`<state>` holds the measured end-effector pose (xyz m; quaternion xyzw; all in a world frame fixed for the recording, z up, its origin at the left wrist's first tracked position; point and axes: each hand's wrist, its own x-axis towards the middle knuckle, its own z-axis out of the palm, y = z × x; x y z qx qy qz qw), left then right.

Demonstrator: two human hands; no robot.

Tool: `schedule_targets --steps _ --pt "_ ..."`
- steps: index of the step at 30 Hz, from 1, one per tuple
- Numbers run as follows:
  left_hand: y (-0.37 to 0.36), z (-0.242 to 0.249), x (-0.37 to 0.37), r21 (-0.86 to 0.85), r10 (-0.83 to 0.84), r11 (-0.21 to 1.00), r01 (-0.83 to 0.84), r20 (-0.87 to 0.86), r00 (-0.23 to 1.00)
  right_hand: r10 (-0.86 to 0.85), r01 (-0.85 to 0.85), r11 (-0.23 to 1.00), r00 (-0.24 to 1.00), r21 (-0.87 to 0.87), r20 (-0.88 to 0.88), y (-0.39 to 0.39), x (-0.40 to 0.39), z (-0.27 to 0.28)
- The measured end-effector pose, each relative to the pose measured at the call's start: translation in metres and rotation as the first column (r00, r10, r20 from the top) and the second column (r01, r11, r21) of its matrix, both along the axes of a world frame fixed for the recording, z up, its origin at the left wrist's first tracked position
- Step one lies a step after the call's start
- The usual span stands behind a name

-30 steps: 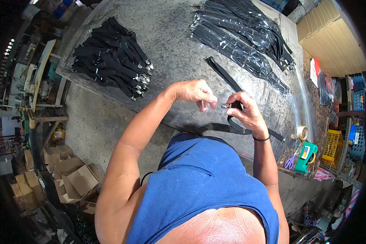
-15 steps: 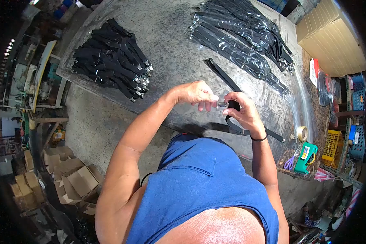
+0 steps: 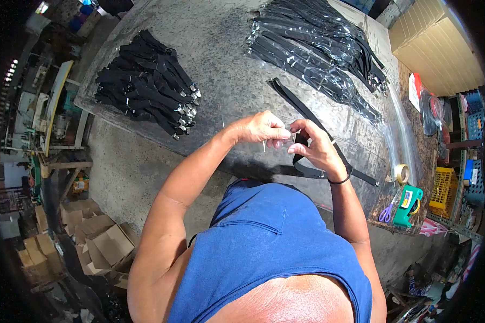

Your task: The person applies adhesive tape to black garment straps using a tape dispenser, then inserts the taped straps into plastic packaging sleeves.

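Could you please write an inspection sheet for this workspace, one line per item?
Surface: grey table, worn.
Job's things: black strap with metal end, held by both hands.
Clutter: bare strap pile; bagged strap pile; tape roll; scissors; green dispenser.
Grippers: left hand and right hand pinch the strap's end.
Cables: nothing seen.
Surroundings: cardboard boxes on the floor; crates at right.

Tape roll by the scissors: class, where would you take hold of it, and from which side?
Judging by its pose, grip the tape roll across its outer rim from above. It seems to lie flat on the table, hole up, with scissors close below, so a side approach looks cramped.
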<state>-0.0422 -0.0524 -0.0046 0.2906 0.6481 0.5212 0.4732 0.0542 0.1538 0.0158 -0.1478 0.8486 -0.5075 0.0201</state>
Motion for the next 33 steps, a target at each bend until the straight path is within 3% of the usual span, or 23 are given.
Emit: schedule_targets --steps 5,7,9,11,13,17,19,21,23,24,27,33 --pt "-0.003 0.009 0.003 -0.028 0.048 0.998 -0.049 -0.048 0.998 -0.011 0.021 0.998 0.987 -0.055 0.161 -0.001 0.002 -0.009" --pt "-0.003 0.011 0.001 -0.077 -0.053 0.996 0.045 -0.098 0.994 -0.008 0.021 0.998 0.979 -0.059 0.204 -0.005 0.003 -0.008" --pt "-0.004 0.005 0.003 -0.063 -0.032 0.998 0.026 -0.088 0.996 0.031 -0.026 0.995 0.998 0.097 -0.047 -0.007 0.003 -0.008" --pt "-0.005 0.002 0.004 -0.052 -0.013 0.999 0.009 -0.075 0.997 0.049 -0.042 0.994 0.996 0.101 -0.068 -0.009 0.003 -0.011" --pt "-0.007 0.001 0.005 -0.072 -0.006 0.997 0.002 -0.052 0.999 0.024 -0.025 1.000 0.995 0.009 0.098 -0.011 0.005 -0.009" --pt "-0.017 -0.003 0.008 -0.069 0.015 0.997 -0.017 -0.024 1.000 0.049 -0.020 0.985 0.986 -0.172 0.162 -0.006 0.015 -0.041" --pt "-0.022 -0.004 0.010 -0.080 0.051 0.996 -0.051 -0.004 0.999 0.171 0.082 0.866 0.878 -0.494 0.446 -0.002 0.025 -0.059" --pt "-0.026 -0.005 0.011 -0.089 0.063 0.994 -0.066 -0.043 0.997 0.167 0.070 0.894 0.865 -0.443 0.473 0.000 0.030 -0.061" --pt "-0.030 -0.006 0.012 -0.098 0.070 0.992 -0.078 -0.081 0.994 0.042 0.107 0.963 0.848 -0.249 0.528 0.002 0.034 -0.055" --pt "-0.031 -0.006 0.013 -0.107 0.071 0.991 -0.075 -0.044 0.997 0.038 0.052 0.981 0.892 -0.186 0.451 0.003 0.033 -0.052" --pt "-0.033 -0.005 0.011 -0.158 0.031 0.987 -0.033 -0.014 0.999 0.048 -0.004 0.993 0.929 -0.120 0.366 0.005 0.028 -0.034" --pt "-0.033 -0.010 0.010 -0.233 -0.063 0.970 0.070 0.036 0.997 0.079 -0.010 0.984 0.921 -0.180 0.381 0.007 0.022 -0.034"
